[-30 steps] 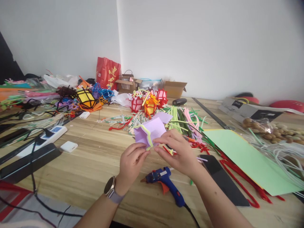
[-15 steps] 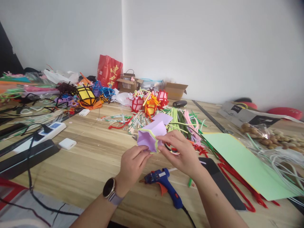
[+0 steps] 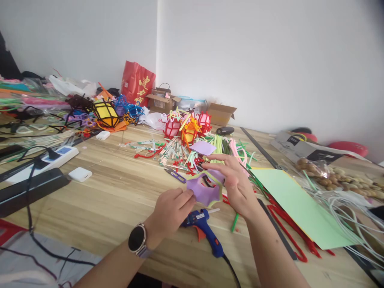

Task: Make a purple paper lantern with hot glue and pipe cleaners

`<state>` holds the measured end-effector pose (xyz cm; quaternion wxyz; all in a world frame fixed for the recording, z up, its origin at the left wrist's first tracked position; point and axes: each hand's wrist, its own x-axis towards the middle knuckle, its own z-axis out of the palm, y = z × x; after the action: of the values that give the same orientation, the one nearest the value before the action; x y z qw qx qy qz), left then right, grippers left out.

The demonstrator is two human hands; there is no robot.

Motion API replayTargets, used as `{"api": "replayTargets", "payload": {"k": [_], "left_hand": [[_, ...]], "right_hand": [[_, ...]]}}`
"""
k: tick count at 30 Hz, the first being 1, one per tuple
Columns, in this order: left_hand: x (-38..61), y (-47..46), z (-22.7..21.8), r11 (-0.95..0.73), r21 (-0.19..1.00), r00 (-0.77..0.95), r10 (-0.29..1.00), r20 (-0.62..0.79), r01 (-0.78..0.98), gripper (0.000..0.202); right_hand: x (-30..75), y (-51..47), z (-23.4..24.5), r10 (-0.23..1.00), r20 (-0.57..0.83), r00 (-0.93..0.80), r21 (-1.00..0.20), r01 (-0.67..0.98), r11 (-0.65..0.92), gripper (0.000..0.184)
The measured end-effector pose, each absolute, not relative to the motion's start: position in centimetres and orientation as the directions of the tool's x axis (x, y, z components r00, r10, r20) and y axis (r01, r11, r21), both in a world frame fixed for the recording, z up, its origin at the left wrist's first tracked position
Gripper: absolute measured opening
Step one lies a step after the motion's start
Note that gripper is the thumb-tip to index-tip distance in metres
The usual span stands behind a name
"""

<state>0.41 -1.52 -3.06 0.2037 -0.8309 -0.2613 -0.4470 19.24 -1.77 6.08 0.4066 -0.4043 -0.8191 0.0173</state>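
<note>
Gripping the purple paper shape [image 3: 204, 192], left hand [image 3: 171, 211] and right hand [image 3: 237, 186] alike.

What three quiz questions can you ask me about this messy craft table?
1. True or false: the blue glue gun lies on the table, and neither hand holds it.
2. Which colour is the paper shape that the left hand and right hand touch? A purple, B orange, C black.
3. Fill in: the watch sits on the ___ wrist.
Key: 1 true; 2 A; 3 left.
</note>
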Motion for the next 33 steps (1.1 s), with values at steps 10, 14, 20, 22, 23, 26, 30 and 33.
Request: {"api": "replayTargets", "payload": {"k": [10,14,20,22,23,26,30,33], "left_hand": [[0.3,-0.6,-2.6,-0.626,0.753,0.046,0.775,0.631,0.203,0.013],[-0.3,1.1,-2.1,0.018,0.824,0.039,0.999,0.005,-0.566,0.020],[-0.3,1.7,-2.1,0.374,0.399,0.284,0.921,-0.267,-0.837,0.011],[-0.1,1.5,-2.1,0.393,0.359,0.305,0.911,-0.279,-0.846,0.013],[-0.1,1.4,-2.1,0.399,0.349,0.313,0.908,-0.279,-0.848,0.014],[0.0,1.4,-2.1,0.401,0.340,0.324,0.909,-0.262,-0.850,0.016],[-0.1,1.3,-1.8,0.395,0.338,0.318,0.911,-0.262,-0.854,0.018],[0.0,1.3,-1.6,0.378,0.344,0.289,0.914,-0.285,-0.859,0.018]], "right_hand": [[18.7,-1.9,5.9,0.582,0.790,-0.190,-0.323,0.678,0.660,0.047],[17.1,-1.9,5.0,0.519,0.810,-0.274,-0.187,0.717,0.671,0.014],[14.5,-1.6,2.1,0.556,0.726,-0.404,-0.038,0.784,0.619,0.008],[14.1,-1.6,1.6,0.582,0.710,-0.396,-0.026,0.811,0.584,0.009],[14.0,-1.6,1.4,0.588,0.708,-0.391,-0.021,0.821,0.571,0.010],[14.1,-1.5,1.2,0.586,0.721,-0.369,-0.009,0.841,0.541,0.011],[14.5,-1.1,1.2,0.620,0.718,-0.318,-0.060,0.858,0.510,0.011],[14.7,-0.9,1.1,0.641,0.701,-0.313,-0.101,0.846,0.524,0.011]]}}
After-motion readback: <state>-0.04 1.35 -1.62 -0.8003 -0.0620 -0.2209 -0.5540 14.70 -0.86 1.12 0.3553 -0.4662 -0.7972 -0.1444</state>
